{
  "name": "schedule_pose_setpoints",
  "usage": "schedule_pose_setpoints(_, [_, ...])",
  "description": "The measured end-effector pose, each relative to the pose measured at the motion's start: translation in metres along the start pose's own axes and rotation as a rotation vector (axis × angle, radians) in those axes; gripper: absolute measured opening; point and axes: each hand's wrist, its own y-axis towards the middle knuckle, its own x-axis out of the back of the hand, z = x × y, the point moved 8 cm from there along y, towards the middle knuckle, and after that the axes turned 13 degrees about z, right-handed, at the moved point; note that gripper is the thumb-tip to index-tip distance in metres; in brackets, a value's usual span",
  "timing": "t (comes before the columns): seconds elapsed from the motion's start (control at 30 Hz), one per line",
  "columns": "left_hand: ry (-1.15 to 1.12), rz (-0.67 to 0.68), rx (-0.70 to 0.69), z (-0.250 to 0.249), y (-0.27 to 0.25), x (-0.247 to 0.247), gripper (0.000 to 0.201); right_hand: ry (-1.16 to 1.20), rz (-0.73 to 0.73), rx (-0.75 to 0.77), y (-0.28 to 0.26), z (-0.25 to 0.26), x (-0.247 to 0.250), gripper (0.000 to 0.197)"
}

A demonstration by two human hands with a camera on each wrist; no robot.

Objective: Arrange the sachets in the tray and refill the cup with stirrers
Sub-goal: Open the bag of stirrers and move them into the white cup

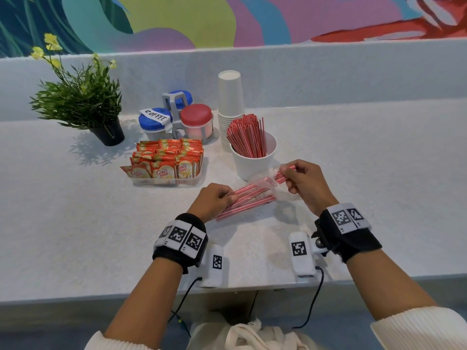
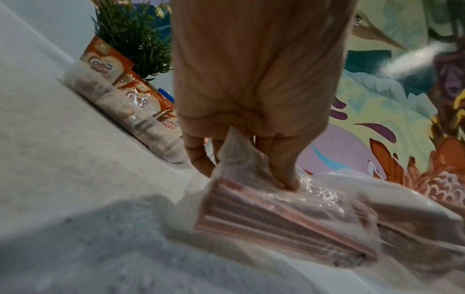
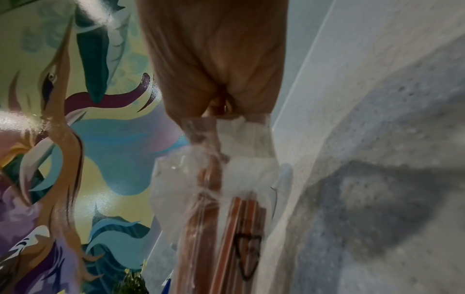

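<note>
**Stirrer refill under way: packet held at both ends, cup part filled**

Held low in the centre of the head view, just above the white speckled counter [image 1: 75, 223]: a clear plastic packet of red-and-white striped stirrers [image 1: 249, 195], lying slanted from lower left to upper right. Left hand [image 1: 214, 200] clamped on the lower-left end, fingers [image 2: 281, 169] pressing through the film onto the bundle, thumb side hidden. Right hand [image 1: 303, 181] pinching the upper-right end, where a few stirrer tips poke out beyond the crumpled film; exact contact under the fingers not readable in the right wrist view. Judged purpose of the two-handed hold: left steadies the bundle, right draws stirrers or film away at the open end, close to the cup to keep the transfer short.

White paper cup [image 1: 255, 160] just behind the packet, right of centre, already carrying a loose fan of the same stirrers leaning left; room left on its right side. Stack of white paper cups [image 1: 230, 104] directly behind it.

Orange creamer sachets [image 1: 169, 160] upright in tidy rows in a clear plastic tray [image 1: 166, 181], left of centre; one front-left sachet tilted outward. Sachet step judged largely complete.

Potted green plant with yellow flowers [image 1: 80, 102] at upper left; lidded jars in a grey caddy [image 1: 177, 117] behind the tray.
</note>
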Motion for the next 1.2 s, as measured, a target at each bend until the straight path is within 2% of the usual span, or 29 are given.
schedule_pose_setpoints(0.13, [0.064, 0.086, 0.012, -0.013, 0.004, -0.015, 0.025, -0.029, 0.037, -0.022, -0.002, 0.001, -0.011, 0.012])
schedule_pose_setpoints(0.23, [0.094, 0.109, 0.022, -0.02, 0.007, -0.026, 0.024, -0.072, 0.073, -0.016, -0.003, 0.004, -0.025, 0.017])
schedule_pose_setpoints(0.33, [0.145, 0.126, 0.047, -0.019, 0.009, -0.029, 0.03, -0.134, 0.085, -0.008, -0.004, 0.006, -0.032, 0.013])
schedule_pose_setpoints(0.43, [0.172, 0.123, 0.085, -0.013, 0.007, -0.024, 0.031, -0.142, 0.039, 0.035, -0.002, 0.013, -0.024, 0.007])
schedule_pose_setpoints(0.63, [0.126, 0.07, 0.065, -0.012, -0.003, -0.015, 0.024, -0.099, -0.003, 0.062, -0.001, 0.021, -0.015, 0.011])
schedule_pose_setpoints(0.8, [0.105, 0.069, 0.039, -0.013, -0.003, -0.018, 0.023, -0.355, 0.013, -0.013, -0.001, 0.015, -0.029, 0.023])
schedule_pose_setpoints(0.93, [0.138, 0.112, 0.05, -0.015, -0.003, -0.027, 0.025, -0.403, -0.041, 0.081, -0.003, 0.023, -0.036, 0.026])
schedule_pose_setpoints(1.0, [0.129, 0.105, 0.037, -0.019, -0.002, -0.028, 0.026, -0.345, -0.102, 0.149, -0.005, 0.031, -0.036, 0.027])
schedule_pose_setpoints(1.07, [0.108, 0.092, 0.021, -0.022, -0.002, -0.025, 0.028, -0.132, -0.107, 0.18, -0.007, 0.033, -0.035, 0.025])
schedule_pose_setpoints(1.13, [0.088, 0.091, 0.009, -0.024, -0.002, -0.023, 0.029, 0.101, -0.011, 0.179, -0.008, 0.032, -0.043, 0.019])
schedule_pose_setpoints(1.2, [0.07, 0.09, -0.006, -0.026, -0.003, -0.021, 0.031, 0.1, 0.086, 0.141, -0.008, 0.029, -0.054, 0.017])
